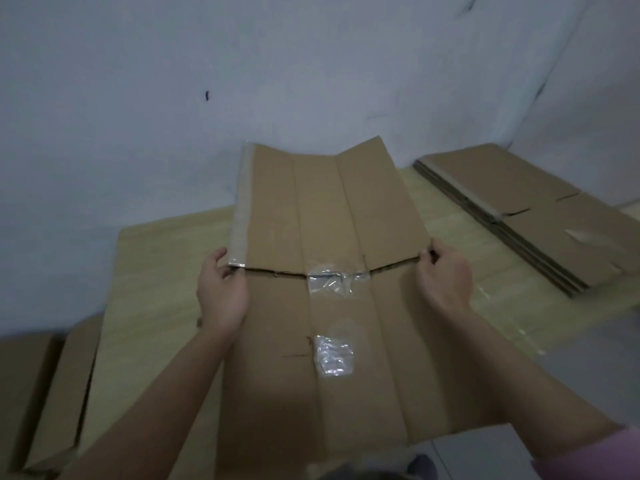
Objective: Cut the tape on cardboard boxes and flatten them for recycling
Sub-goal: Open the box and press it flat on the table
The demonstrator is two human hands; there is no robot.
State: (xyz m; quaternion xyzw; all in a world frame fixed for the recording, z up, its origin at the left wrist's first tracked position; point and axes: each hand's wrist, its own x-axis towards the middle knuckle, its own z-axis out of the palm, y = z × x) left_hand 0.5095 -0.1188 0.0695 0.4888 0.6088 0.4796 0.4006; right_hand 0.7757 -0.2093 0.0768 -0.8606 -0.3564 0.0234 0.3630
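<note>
A flattened brown cardboard box lies in front of me on a light wooden board. Its far flaps tilt upward and clear tape runs along their left edge. My left hand grips the box's left edge at the flap slit. On the right edge my right hand pinches it at the same slit. A crumpled piece of clear tape bridges the slit in the middle. A second patch of tape sticks to the near panel.
A stack of flattened boxes lies at the right by the wall. More cardboard boxes sit at the lower left. The light wooden board covers the floor under the box, and a white wall rises close behind it.
</note>
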